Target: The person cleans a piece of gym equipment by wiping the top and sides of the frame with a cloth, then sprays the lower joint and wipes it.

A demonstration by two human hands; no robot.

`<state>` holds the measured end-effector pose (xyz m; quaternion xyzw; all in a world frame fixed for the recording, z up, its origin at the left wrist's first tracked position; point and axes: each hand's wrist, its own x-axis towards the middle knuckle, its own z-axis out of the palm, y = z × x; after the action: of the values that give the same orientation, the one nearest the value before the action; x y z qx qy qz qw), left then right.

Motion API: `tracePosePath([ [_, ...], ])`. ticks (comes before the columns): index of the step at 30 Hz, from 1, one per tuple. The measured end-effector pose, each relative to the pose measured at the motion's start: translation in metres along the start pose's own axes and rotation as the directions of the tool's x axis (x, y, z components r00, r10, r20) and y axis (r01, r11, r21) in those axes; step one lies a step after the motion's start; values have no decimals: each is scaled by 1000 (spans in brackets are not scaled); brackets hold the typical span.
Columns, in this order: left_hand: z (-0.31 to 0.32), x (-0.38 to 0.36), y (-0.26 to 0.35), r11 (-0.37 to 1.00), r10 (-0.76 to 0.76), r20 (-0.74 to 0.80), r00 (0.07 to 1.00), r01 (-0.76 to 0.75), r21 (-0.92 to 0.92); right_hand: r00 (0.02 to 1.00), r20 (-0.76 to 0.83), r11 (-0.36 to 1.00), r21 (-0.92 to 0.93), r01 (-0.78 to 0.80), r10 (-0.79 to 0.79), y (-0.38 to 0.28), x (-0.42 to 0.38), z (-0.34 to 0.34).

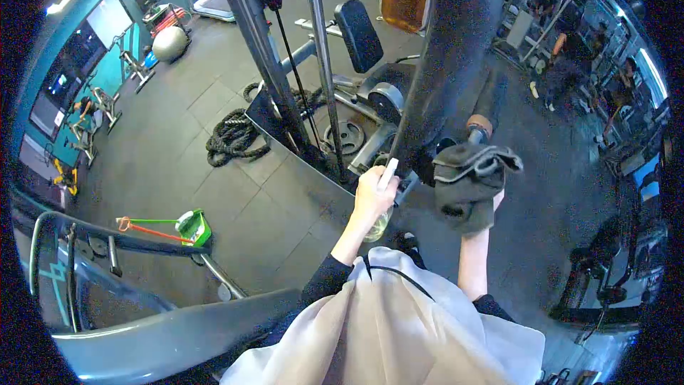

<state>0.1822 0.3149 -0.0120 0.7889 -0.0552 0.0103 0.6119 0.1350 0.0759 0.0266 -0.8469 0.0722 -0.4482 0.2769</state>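
My left hand [374, 198] is wrapped round the neck of a spray bottle [377, 229]. Its white spray head sticks up above my fingers, and the clear, yellowish body hangs below them. In my right hand [496, 203] is a bunched dark grey cloth [467, 185], which covers most of the fingers. Just beyond both hands rises the thick dark frame [442, 64] of a gym machine. A padded roller with an orange-brown end [479, 126] is close behind the cloth.
A coiled black rope [235, 137] lies on the tiled floor beside the machine. A green dustpan [193, 228] with a red-handled tool lies at left, near a grey machine frame [178, 335]. A weight plate [345, 138] sits inside the machine base. People and equipment are at far right.
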Motion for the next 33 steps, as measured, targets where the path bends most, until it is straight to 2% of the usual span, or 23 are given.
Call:
tracePosePath([
  [2, -1, -4, -5, 998, -47, 38, 998, 48, -34, 1000, -15, 998, -54, 11, -12, 0, 1, 6],
  [3, -3, -7, -12, 1000, -20, 26, 999, 21, -5, 933, -120, 790, 575, -213, 339, -13, 17, 8],
  [5, -8, -11, -27, 998, 40, 2, 999, -40, 50, 859, -349, 749, 659, -59, 375, -77, 69, -16],
  [6, -12, -13, -27, 999, -35, 22, 999, 35, 12, 812, -557, 821, 537, 193, 173, -97, 95, -24],
  [7, -18, -16, -24, 995, -95, 36, 995, 96, -17, 693, -720, 832, 359, 423, -42, -116, 121, -31],
  [9, -25, -19, -22, 976, -203, 47, 978, 206, -72, 521, -805, 636, 249, 731, -283, -159, 169, -45],
  [10, -29, -21, -20, 979, -190, 37, 981, 192, -69, 425, -857, 545, 215, 810, -293, -183, 191, -46],
  [11, -33, -24, -15, 982, -178, 27, 984, 180, -64, 372, -841, 361, 232, 903, -392, -203, 215, -48],
  [12, -36, -26, -13, 984, -168, 18, 986, 169, -60, 251, -746, 422, -45, 905, -617, -203, 242, -61],
  [13, -38, -28, -13, 989, -129, 11, 992, 129, -66, 187, -537, 373, -261, 890, -822, -230, 249, -76],
  [14, -39, -29, -12, 989, -140, 12, 990, 141, -54, 297, -489, 520, -418, 745, -820, -234, 242, -65],
  [15, -42, -30, -8, 988, -151, 13, 988, 152, -41, 188, -600, 453, -327, 830, -777, -259, 268, -34],
  [16, -44, -31, -3, 986, -161, 15, 987, 162, -29, 137, -585, 467, -461, 754, -799, -271, 274, -24],
  [17, -47, -34, 10, 997, -77, -40, 996, 78, 21, 275, -507, 518, -434, 737, -817, -276, 273, -16],
  [18, -48, -34, 9, 997, -81, -34, 996, 80, -13, 406, -418, 568, -415, 711, -813, -275, 271, -6],
  [20, -51, -36, 2, 994, -76, -18, 997, 74, -81, 382, -358, 519, -486, 703, -852, -252, 255, -4],
  [21, -51, -36, -3, 993, -75, -9, 997, 74, -94, 441, -355, 565, -479, 672, -825, -241, 244, 2],
  [23, -53, -40, -7, 988, -104, -7, 995, 103, -116, 512, -255, 548, -608, 575, -820, -211, 215, 16],
  [24, -55, -42, -8, 985, -122, -5, 993, 120, -127, 478, -213, 493, -635, 595, -852, -187, 202, 30],
  [27, -57, -45, -11, 990, -100, -37, 994, 96, -104, 495, -11, 351, -718, 600, -869, -116, 137, 77],
  [28, -58, -46, -12, 992, -83, -47, 995, 79, -94, 454, 27, 326, -658, 679, -891, -106, 122, 74],
  [30, -59, -47, -13, 994, -74, -57, 996, 69, -86, 433, 143, 297, -538, 789, -890, -77, 96, 76],
  [33, -62, -46, -10, 998, -27, -55, 998, 23, -57, 330, 101, 255, -442, 860, -939, -59, 90, 80],
])
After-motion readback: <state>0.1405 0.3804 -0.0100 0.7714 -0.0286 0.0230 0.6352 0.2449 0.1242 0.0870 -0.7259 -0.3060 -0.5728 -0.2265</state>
